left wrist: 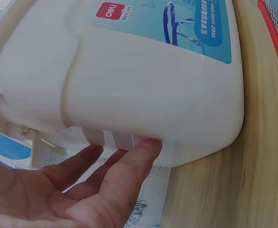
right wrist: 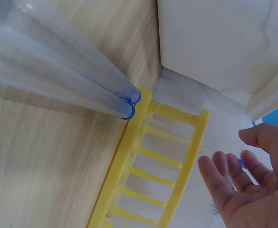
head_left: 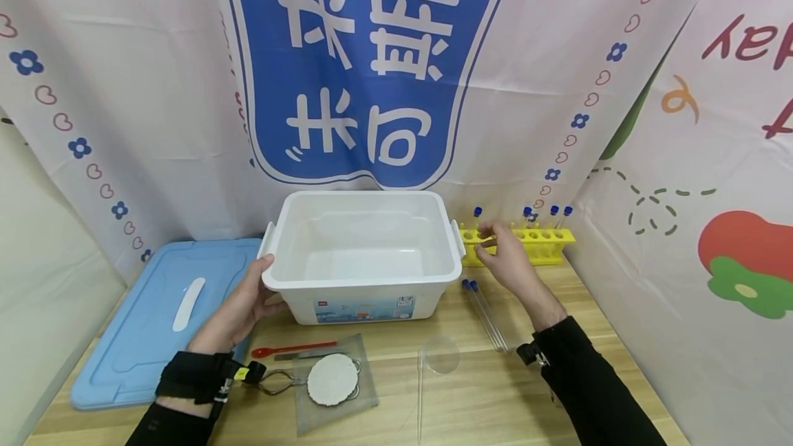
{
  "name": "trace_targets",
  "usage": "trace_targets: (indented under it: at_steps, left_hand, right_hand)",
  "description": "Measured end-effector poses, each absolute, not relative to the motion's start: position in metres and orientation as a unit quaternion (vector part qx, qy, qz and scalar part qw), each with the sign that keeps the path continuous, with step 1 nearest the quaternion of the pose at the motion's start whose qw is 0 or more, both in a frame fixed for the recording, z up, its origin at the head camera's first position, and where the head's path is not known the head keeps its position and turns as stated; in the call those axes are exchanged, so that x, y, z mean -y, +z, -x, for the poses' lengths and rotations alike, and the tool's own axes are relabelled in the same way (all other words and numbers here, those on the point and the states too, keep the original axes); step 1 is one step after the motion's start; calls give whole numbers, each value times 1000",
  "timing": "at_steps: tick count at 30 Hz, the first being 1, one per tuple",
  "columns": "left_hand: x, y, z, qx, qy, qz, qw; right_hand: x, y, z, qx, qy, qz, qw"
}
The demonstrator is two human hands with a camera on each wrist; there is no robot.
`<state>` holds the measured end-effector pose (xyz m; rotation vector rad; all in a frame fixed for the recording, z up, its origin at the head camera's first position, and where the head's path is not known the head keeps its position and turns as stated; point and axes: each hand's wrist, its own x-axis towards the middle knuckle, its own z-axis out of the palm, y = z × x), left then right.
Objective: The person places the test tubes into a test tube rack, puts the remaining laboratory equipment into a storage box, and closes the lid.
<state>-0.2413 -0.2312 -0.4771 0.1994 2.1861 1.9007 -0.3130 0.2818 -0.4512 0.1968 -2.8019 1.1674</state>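
Note:
My left hand point(head_left: 238, 308) is at the left side of a white plastic bin point(head_left: 300, 301). Its thumb lies by the rim, and in the left wrist view extended fingertips point(left wrist: 150, 145) touch the side wall. Over a yellow test tube rack point(head_left: 548, 253), right of the bin, hovers my right hand point(head_left: 508, 263). The right wrist view shows its fingers spread apart and loosely bent, holding nothing. Several test tubes with blue caps point(head_left: 526, 212) stand in the rack. Two more capped test tubes point(head_left: 486, 315) lie on the table in front of it.
A blue lid point(head_left: 136, 322) lies left of the bin. In front are a red spoon point(head_left: 291, 349), a round white disc point(head_left: 332, 379) on a grey bag point(head_left: 334, 422), looped metal handles point(head_left: 275, 383), a clear round dish point(head_left: 442, 354) and a thin rod point(head_left: 420, 398). A printed curtain point(head_left: 526, 54) hangs behind.

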Motion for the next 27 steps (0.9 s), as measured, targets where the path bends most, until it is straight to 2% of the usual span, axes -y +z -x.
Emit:
trace_targets:
  at_steps: [13,27]
  left_hand:
    - [231,-476,240,-745,652,-67,121]
    - [231,-476,239,-744,652,-77,122]
  right_hand:
    - [-278,-461,300,943,314,-96,-61]
    - [-285,-479,302,956,264,-96,-79]
